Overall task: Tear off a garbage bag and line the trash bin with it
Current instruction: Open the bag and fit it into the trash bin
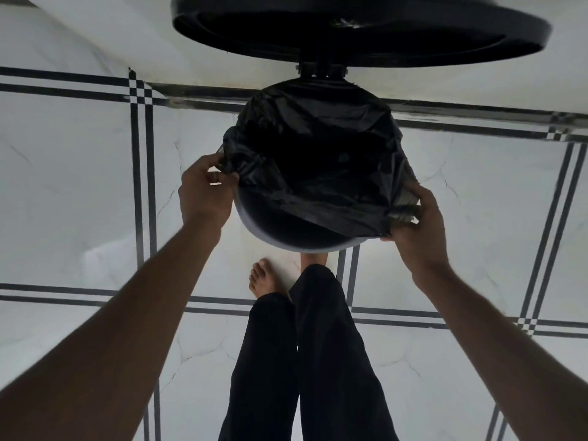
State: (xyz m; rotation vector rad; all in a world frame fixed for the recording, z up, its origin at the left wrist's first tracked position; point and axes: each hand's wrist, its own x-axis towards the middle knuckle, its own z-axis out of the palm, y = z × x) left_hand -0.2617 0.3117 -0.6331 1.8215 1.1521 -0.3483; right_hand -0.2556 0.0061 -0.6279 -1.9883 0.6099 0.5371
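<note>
A round black plastic trash bin [288,229] stands on white tiled floor [73,186] at frame centre, its lid [359,27] raised at the top. A crinkled black plastic garbage bag [318,160] drapes over its mouth. The left hand [205,189] pinches the bag's left edge; the right hand [416,224] grips its lower right edge.

Floor [79,173]: white marble-look tiles, faint grey veining, hairline cracks.
Tile borders [141,192]: paired dark stripes, crossing in small checker squares at corners.
Wall [95,43]: pale, plain, meets floor along dark strip [203,101].
Trousers [318,361]: black, loose, both legs, lower centre.
Bare foot [262,278]: on tile, toes forward; second foot mostly hidden.
</note>
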